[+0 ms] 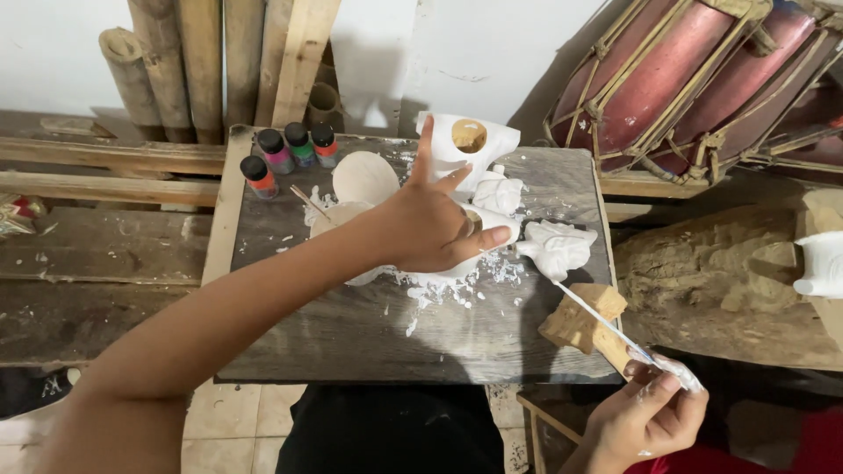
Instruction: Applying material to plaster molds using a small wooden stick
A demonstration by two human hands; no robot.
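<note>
Paintbrush (606, 326), thin and white-smeared, is being pinched near its handle end by the right hand (645, 412), thumb and forefinger clamped together on it, its tip reaching up and leftward toward a white-coated carved figure (555, 247) lying on the wooden board (351, 333). An unpainted wooden carving (584, 320) is sitting just under the brush shaft, near the board's right edge.

Left hand (430, 230) is stretching out over the board with its fingers (425, 149) spread apart, forefinger pointing up; the palm is covering a small white paint pot (479, 230), though whether it is actually gripping that pot I cannot tell. Beyond the fingertips a white-painted piece with a round hole (470, 139) is standing, and a smaller white piece (499, 193) is lying just beside the thumb. Left of the wrist a pale round disc (364, 177) is resting, and farther left four small paint bottles (288, 154) are grouped at the board's far corner.

What could go wrong, as I judge it: wet white paint is spattered just below the left hand's fingers, so the forearm could be dragging through it; the long brush could be knocking the unpainted carving off the near right edge; a sweep leftward could be tipping the bottles.

Open room is lying mainly on the near part of the board, below both hands; the far side is crowded.
</note>
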